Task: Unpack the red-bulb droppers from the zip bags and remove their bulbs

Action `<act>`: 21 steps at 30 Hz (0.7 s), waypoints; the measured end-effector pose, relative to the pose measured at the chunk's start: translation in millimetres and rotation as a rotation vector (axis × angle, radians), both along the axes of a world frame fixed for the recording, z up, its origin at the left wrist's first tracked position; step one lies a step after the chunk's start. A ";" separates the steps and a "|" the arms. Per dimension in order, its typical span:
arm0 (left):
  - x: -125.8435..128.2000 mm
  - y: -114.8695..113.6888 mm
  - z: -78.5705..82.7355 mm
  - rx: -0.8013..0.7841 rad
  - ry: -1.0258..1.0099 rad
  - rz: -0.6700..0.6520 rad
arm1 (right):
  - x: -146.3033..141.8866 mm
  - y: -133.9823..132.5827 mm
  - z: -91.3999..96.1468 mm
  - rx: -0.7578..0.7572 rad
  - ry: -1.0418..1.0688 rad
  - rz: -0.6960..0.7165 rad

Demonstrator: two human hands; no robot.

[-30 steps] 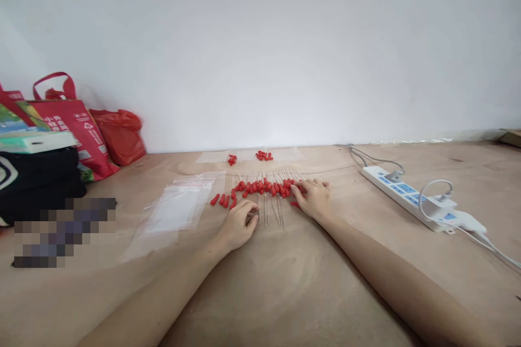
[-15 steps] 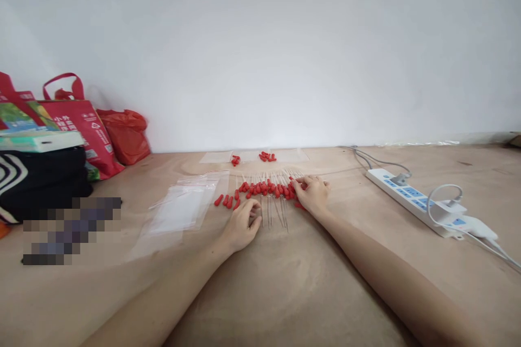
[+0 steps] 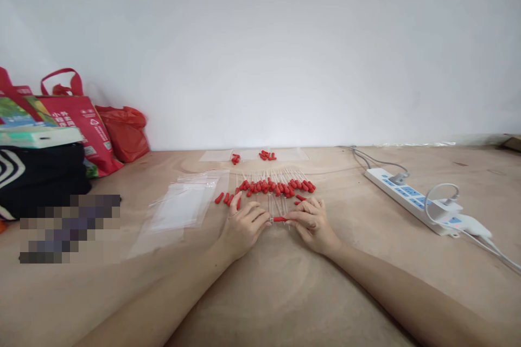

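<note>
No longer reaches with the right hand into the row of red bulbs; now brings that hand close to the left hand, at the near ends of the thin clear tubes, with a single red bulb lying sideways between both sets of fingertips. By judgement, shifts the work from picking at the row to handling one piece two-handed. On the right, grasps the single red bulb by one end, the grip a narrow pinch of thumb and fingers. On the left, draws thumb and fingers near together at the opposite end; too small to tell whether closed on a tube or merely touching. Leaves a few loose bulbs on the worktop, just beyond the left hand.
</note>
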State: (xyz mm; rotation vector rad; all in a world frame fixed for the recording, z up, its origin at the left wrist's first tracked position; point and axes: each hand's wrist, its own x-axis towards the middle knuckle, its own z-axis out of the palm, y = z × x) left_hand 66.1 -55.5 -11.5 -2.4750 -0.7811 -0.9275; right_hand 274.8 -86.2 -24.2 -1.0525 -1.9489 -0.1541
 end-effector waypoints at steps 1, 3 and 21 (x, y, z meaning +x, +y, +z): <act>0.7 0.3 -1.1 -0.019 -0.012 -0.010 | -1.5 0.3 0.5 0.001 -0.013 0.003; 1.0 1.7 -2.9 -0.056 -0.027 -0.019 | -4.3 1.7 1.3 0.009 -0.043 -0.001; -1.8 -1.0 -1.6 -0.101 0.013 -0.121 | -8.9 3.4 0.7 0.194 -0.204 0.039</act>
